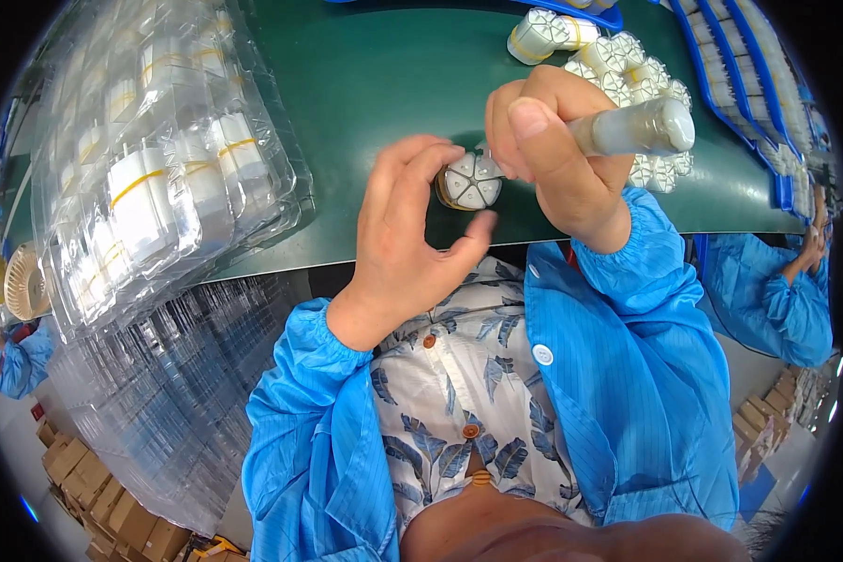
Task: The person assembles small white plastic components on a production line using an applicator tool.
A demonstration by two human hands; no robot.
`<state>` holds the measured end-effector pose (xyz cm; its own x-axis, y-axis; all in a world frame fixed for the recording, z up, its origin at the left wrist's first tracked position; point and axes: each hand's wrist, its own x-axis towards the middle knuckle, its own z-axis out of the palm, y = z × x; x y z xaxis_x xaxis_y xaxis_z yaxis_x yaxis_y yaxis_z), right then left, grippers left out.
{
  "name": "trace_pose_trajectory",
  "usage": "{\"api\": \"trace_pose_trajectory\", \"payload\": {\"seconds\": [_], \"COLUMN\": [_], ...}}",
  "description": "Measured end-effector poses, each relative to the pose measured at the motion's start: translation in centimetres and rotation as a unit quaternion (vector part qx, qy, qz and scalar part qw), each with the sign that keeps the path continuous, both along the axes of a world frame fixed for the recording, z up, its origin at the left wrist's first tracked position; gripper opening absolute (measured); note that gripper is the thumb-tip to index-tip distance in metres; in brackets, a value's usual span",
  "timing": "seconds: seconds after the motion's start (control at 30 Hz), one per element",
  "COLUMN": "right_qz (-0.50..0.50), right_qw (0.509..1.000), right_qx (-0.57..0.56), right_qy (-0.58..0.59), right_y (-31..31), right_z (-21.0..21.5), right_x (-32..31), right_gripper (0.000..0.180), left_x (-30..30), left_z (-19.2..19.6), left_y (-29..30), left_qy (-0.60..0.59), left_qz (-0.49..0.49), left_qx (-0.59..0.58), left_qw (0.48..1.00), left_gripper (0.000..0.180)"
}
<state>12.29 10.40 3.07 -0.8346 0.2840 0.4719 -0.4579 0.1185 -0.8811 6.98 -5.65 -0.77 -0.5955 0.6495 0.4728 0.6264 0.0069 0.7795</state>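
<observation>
A round bundle of white wedge-shaped pieces (471,182) stands on the green table, with a yellow band around its side. My left hand (407,220) curls about it, fingertips on its far left side and the thumb by its near side. Above it and to the right, my right hand (564,140) is closed around a tool with a thick, whitish, cylindrical handle (632,129). The handle's butt points right. Toward the bundle, the tool's working end is mostly hidden by my fingers, so I cannot tell its kind.
Stacked clear plastic trays (173,201) of similar banded white bundles fill the left of the table (365,70). More bundles (618,61) crowd beyond my right hand. Blue trays (735,84) stand at far right. Other people's blue sleeves (768,295) show at both sides.
</observation>
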Motion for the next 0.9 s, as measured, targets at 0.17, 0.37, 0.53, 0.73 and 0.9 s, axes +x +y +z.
{"api": "trace_pose_trajectory", "payload": {"seconds": [0.17, 0.37, 0.53, 0.73, 0.9], "right_qz": [0.009, 0.024, 0.035, 0.024, 0.032], "right_qw": [1.000, 0.999, 0.999, 0.999, 0.992], "right_qx": [-0.020, 0.014, 0.015, 0.020, 0.115], "right_qy": [-0.004, 0.024, 0.008, 0.027, -0.032], "right_y": [0.1, 0.7, 0.7, -0.1, 0.3], "right_z": [0.6, 0.7, 0.2, -0.3, 0.4], "right_x": [0.2, -0.7, -0.7, -0.5, -0.4], "right_gripper": [0.025, 0.027, 0.025, 0.024, 0.026], "left_x": [0.4, 0.1, -0.1, -0.3, -0.1], "left_z": [-0.4, -1.1, -1.0, -0.4, -0.1], "left_y": [0.1, -0.3, -0.5, -0.3, -0.4], "left_qy": [-0.022, -0.084, -0.074, -0.047, -0.066], "left_qz": [0.033, -0.014, -0.034, -0.019, -0.019], "left_qx": [-0.052, 0.028, -0.007, -0.004, -0.015], "left_qw": [0.998, 0.996, 0.997, 0.999, 0.998], "left_gripper": [0.059, 0.064, 0.065, 0.054, 0.049]}}
